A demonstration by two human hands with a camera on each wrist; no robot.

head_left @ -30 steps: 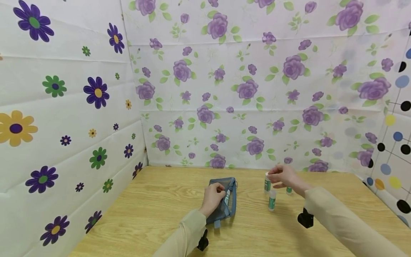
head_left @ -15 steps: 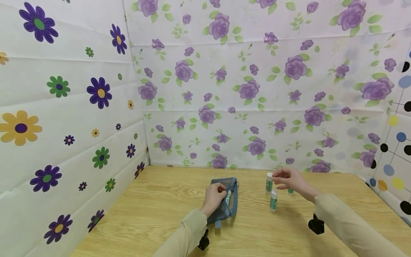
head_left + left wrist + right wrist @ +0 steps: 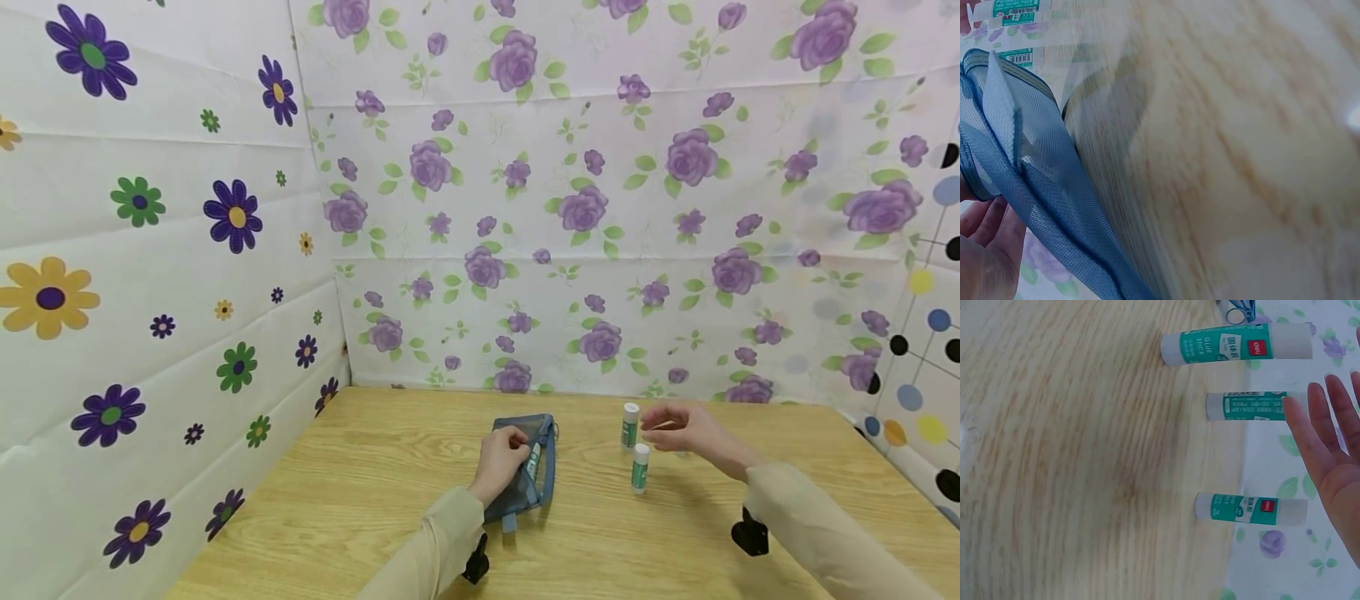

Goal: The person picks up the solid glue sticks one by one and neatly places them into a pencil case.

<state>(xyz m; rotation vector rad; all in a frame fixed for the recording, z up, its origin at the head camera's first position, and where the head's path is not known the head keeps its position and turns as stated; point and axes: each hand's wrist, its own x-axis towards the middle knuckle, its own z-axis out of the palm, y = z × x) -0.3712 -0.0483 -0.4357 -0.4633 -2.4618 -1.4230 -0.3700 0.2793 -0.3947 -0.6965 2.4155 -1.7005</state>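
Note:
My left hand [image 3: 500,460] grips the edge of a blue mesh zip pouch [image 3: 517,500] lying on the table. A white-and-green glue stick [image 3: 534,463] shows in the pouch's opening. In the left wrist view the pouch [image 3: 1041,169] hides part of that hand. To the right, two capped glue sticks stand upright, one farther back [image 3: 629,427] and one nearer [image 3: 640,471]. A third [image 3: 1241,509], mostly hidden by my right hand in the head view, stands in the right wrist view. My right hand [image 3: 697,432] hovers just right of the back stick, fingers extended, holding nothing.
The wooden table [image 3: 360,483] meets a rose-patterned cloth wall [image 3: 555,317] at the back. A daisy-patterned cloth [image 3: 180,275] borders the left side and a dotted one [image 3: 930,358] the right. Black cameras [image 3: 750,533] sit at both wrists.
My right hand has let go of the back glue stick's cap and drawn away to the right and slightly down. The left hand and pouch have stayed in place.

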